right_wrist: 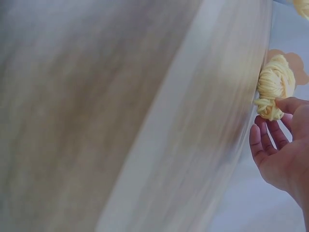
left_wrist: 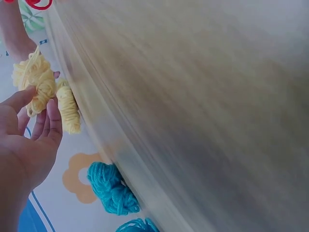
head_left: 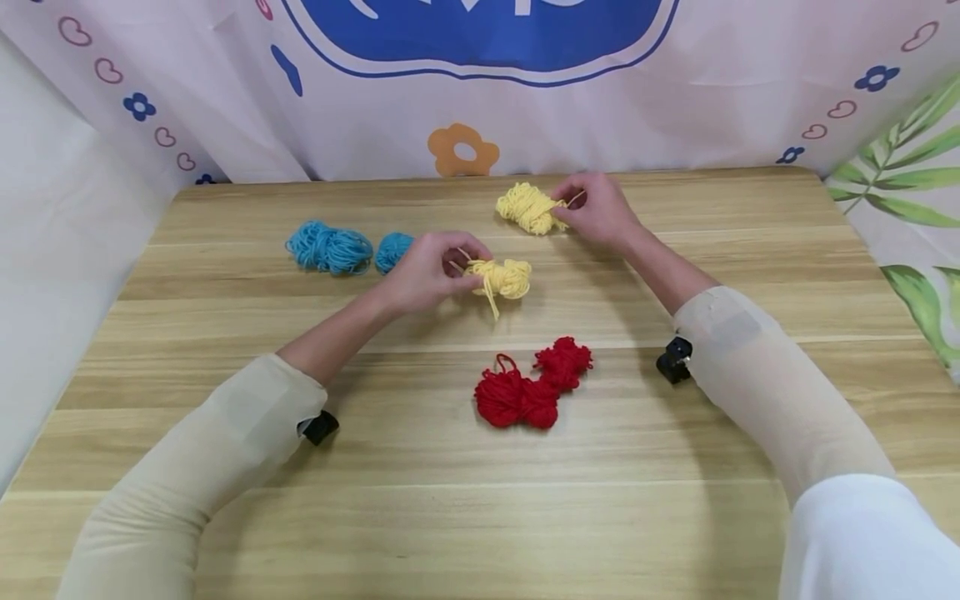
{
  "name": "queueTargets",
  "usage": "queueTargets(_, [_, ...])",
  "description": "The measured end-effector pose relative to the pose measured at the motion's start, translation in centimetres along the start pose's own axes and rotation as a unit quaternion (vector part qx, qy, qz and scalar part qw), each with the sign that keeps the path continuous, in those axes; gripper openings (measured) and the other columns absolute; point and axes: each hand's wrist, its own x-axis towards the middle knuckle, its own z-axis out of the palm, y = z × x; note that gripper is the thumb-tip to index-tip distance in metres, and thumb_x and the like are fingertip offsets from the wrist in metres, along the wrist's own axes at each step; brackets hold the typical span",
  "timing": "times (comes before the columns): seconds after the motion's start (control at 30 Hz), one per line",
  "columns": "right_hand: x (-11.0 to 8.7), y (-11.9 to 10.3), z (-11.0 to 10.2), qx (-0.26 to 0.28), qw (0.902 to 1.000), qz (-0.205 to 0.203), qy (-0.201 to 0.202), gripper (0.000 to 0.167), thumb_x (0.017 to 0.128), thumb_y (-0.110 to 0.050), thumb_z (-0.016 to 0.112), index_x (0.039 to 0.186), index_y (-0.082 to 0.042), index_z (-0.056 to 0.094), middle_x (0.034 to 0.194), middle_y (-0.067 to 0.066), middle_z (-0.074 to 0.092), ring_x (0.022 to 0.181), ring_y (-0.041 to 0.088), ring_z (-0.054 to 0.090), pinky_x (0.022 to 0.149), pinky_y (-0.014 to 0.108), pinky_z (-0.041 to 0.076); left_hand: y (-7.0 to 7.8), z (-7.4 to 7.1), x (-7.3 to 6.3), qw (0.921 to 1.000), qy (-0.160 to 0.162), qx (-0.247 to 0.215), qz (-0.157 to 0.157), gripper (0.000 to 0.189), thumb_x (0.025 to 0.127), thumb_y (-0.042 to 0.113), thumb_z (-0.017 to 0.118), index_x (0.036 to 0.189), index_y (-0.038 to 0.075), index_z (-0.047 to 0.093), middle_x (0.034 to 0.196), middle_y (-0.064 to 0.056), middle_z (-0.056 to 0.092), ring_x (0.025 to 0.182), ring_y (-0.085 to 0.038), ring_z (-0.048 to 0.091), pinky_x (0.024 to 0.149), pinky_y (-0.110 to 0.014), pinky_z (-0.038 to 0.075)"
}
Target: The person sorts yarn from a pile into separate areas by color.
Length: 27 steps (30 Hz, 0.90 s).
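My left hand [head_left: 431, 271] pinches one end of a small yellow yarn bundle [head_left: 512, 279] between thumb and fingers, and a loose strand dangles from it. In the left wrist view this bundle [left_wrist: 36, 79] is held up by the fingertips. Farther back, my right hand [head_left: 602, 215] pinches the right end of a second yellow yarn bundle [head_left: 527, 208] near the table's far edge. The right wrist view shows thumb and forefinger on that end of the bundle [right_wrist: 276, 82], with the other fingers loosely bent below. A thin strand shows by the right fingertips.
Two blue yarn bundles, a larger one [head_left: 328, 247] and a smaller one [head_left: 392, 250], lie left of my left hand, which partly covers the smaller. Nearer me, red yarn bundles [head_left: 517, 400] lie close together on the wooden table [head_left: 450, 525]. A printed curtain [head_left: 375, 125] hangs behind.
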Motion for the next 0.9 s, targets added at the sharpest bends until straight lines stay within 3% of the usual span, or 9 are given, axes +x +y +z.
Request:
queueTargets(0.6, [-0.8, -0.1, -0.4, 0.015, 0.9998, -0.009, -0.004, 0.024, 0.090, 0.001, 0.069, 0.113, 0.008, 0.071, 0.114, 0.023, 0.071, 0.097, 0.032, 0.068, 0.075, 0.014, 0.049, 0.2, -0.2, 0.9, 0.9993, 0.023, -0.014, -0.026, 0.024, 0.093, -0.001, 0.075, 0.116, -0.004, 0.069, 0.114, -0.017, 0.069, 0.100, -0.028, 0.067, 0.086, -0.034, 0.056])
queueTargets(0.9, [-1.5, -0.2, -1.0, 0.016, 0.9998, 0.002, -0.012, 0.032, 0.092, -0.001, 0.068, 0.123, 0.007, 0.067, 0.117, 0.026, 0.068, 0.103, 0.038, 0.067, 0.083, 0.021, 0.051, 0.0, -0.3, 1.5, 0.9990, 0.032, -0.008, -0.029, 0.026, 0.093, -0.001, 0.075, 0.117, -0.005, 0.069, 0.117, -0.017, 0.070, 0.101, -0.029, 0.067, 0.089, -0.037, 0.057])
